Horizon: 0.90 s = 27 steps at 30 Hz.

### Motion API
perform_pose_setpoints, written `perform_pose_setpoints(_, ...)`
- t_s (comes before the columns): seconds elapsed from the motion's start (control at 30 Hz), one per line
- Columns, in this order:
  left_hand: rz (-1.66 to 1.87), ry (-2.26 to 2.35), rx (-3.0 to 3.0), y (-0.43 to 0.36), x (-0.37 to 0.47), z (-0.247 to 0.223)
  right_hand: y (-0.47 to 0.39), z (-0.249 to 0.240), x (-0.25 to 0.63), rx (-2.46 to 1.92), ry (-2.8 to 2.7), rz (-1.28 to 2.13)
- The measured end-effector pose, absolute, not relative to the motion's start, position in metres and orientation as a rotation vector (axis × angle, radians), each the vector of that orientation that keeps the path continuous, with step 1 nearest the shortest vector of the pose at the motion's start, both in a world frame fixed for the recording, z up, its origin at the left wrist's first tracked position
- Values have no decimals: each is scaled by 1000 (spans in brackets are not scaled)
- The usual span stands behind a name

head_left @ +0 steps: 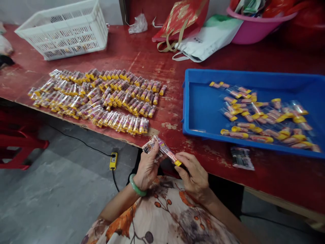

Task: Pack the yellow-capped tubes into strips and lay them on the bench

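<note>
My left hand (149, 168), with a green bangle at its wrist, is closed around a few printed clear wrappers (149, 146). A slim clear tube (169, 154) with pink contents and a yellow cap slants from that hand toward my right hand (195, 176). The tube's upper end appears to lie in or against a wrapper; I cannot tell which. My right fingers pinch the tube at its yellow-capped end. Both hands are in front of the table edge, above my lap. Wrapped tubes (119, 95) with yellow caps lie in packed rows on the red table (172, 118).
A blue tray (200, 98) at right holds loose yellow-capped tubes (254, 112). Below its rim lies a pack of wrappers (241, 158). Behind are a white basket (66, 34), bags (208, 37) and a pink basin (254, 28). A yellow power strip (113, 161) is on the floor.
</note>
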<state>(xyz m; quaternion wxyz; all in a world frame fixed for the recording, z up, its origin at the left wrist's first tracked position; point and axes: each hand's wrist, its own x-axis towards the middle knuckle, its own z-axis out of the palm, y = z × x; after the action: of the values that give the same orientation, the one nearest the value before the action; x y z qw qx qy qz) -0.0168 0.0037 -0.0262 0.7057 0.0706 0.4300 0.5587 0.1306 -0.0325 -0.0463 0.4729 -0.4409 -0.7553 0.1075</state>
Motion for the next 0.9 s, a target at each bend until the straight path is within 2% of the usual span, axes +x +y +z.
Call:
perform_pose_setpoints(0.4,1075,863,236,-4,-15,-28,-1,-34,126,-1177,-1688,486)
perform_pose_setpoints(0.9,1024,883,281,-5,-13,-20,-3,-23,127,-1285,-1741,497)
